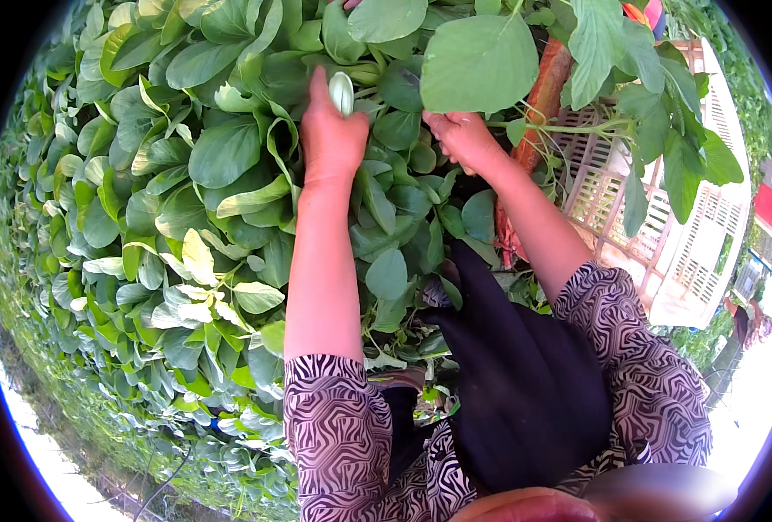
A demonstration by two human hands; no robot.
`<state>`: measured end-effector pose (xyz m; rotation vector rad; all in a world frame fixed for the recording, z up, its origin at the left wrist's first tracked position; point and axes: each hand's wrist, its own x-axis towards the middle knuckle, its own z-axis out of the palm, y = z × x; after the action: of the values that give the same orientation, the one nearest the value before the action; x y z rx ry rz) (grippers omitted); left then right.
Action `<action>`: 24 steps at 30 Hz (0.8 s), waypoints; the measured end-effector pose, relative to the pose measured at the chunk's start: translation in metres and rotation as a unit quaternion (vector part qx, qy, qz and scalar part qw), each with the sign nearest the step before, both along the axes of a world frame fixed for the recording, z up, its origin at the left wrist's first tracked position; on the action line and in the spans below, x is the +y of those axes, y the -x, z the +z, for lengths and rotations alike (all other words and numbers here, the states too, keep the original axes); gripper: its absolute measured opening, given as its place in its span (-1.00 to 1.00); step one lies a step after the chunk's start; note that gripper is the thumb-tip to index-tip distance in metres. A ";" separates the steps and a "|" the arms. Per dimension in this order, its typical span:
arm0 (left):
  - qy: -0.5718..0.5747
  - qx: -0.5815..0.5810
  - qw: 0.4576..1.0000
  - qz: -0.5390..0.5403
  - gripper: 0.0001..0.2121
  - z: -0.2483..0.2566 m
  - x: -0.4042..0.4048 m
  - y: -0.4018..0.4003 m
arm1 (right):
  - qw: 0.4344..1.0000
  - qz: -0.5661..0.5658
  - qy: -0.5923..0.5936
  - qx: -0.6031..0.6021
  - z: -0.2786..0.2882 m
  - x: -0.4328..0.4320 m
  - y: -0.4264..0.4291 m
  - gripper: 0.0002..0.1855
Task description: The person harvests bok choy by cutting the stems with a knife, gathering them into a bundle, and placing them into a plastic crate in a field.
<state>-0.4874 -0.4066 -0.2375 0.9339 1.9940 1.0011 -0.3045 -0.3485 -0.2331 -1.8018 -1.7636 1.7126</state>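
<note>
My left hand (334, 140) reaches into a dense stand of bok choy (224, 151). Its index finger points forward, and the pale base of a bok choy head (341, 93) shows between finger and thumb. The leaves of that head lie beyond the hand, mixed with others. To the right, my right hand (465, 138) is curled into a fist just under a broad green leaf (480, 64). A thin tool, possibly a small knife, seems to be in that fist; leaves and fingers hide most of it.
A white slotted plastic crate (693, 267) stands to the right, with a tall leafy plant (653, 78) hanging over it. An orange-red strip (542, 91) runs along its near side. Black cloth (529, 372) hangs before my body. Bright clothing (652, 14) shows at the top.
</note>
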 end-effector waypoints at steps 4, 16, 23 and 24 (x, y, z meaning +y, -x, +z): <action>-0.018 0.071 0.997 0.024 -0.30 -0.001 -0.026 -0.017 | 0.998 0.037 0.011 -0.055 0.012 0.012 0.012 -0.72; -0.050 -0.109 0.989 0.082 -0.36 -0.035 -0.017 0.000 | 0.967 0.141 -0.092 -0.191 -0.010 0.028 -0.002 -0.54; -0.018 -0.054 0.998 0.035 -0.28 -0.019 -0.025 0.001 | 0.986 0.056 0.011 -0.158 0.028 0.008 0.004 -0.67; -0.016 -0.014 1.000 0.023 -0.26 -0.020 -0.023 -0.002 | 0.988 0.069 0.000 -0.135 0.027 0.007 0.004 -0.67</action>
<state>-0.4855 -0.4300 -0.2574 0.8903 1.9880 1.0697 -0.3082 -0.3419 -0.2056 -2.0398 -2.0360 1.5747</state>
